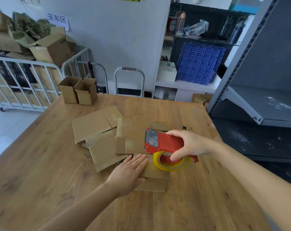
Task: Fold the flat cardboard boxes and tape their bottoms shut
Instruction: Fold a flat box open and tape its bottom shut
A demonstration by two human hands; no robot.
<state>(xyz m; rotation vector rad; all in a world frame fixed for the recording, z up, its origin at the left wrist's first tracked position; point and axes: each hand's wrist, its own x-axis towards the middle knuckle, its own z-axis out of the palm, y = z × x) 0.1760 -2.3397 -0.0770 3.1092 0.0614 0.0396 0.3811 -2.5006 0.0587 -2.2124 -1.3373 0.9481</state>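
Observation:
A small folded cardboard box point(155, 180) stands on the wooden table point(41, 164), bottom flaps up. My left hand point(128, 174) lies flat on its top with fingers spread slightly. My right hand point(188, 145) grips a red tape dispenser point(164, 142) with a yellowish tape roll point(172, 161), held over the box's far right side. Behind them lie several flat cardboard boxes point(98, 130) in a loose pile. Two folded boxes point(78, 92) stand open at the table's far left corner.
A metal cage cart point(21, 84) with cartons stands at the left. A grey metal shelf point(258, 97) runs along the right of the table. A blue crate point(199, 64) and bottles sit on the shelves behind. A small dark and yellow object point(184, 128) lies beyond the dispenser.

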